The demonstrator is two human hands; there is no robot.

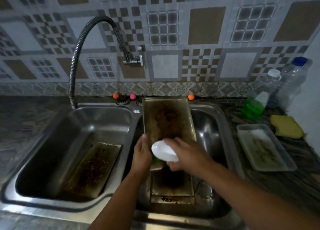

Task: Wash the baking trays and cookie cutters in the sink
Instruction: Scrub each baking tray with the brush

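I count three dirty baking trays. One tilted tray [166, 119] leans up out of the right basin [213, 126], its far end resting on the sink's back rim. A second tray [172, 186] lies flat in that same basin beneath it. A third tray [93, 167] rests slanted in the left basin [97, 119]. All three carry dark brown baked-on residue.

My left hand [141, 153] grips the near left edge of the tilted tray, its fingers curled over the rim. My right hand [186, 155] wraps around a white bottle [163, 151] tipped over the tray's near end, fingers over the top and thumb below; something green shows just under the bottle, too hidden to name.

The double sink is stainless steel, set in a dark patterned worktop [285, 178]. On the worktop to the right I see one pale shallow tray [265, 148] holding white residue, one yellow sponge [285, 128], one green bottle [253, 106] with a white cap, and two clear plastic bottles [290, 81] against the corner. A flexible metal tap [78, 56] arches from the wall down over the left basin. Three small round knobs, two orange and one pink [132, 96], sit along the back edge. The wall is tiled in brown, grey and white checks. The picture is dim and slightly blurred.
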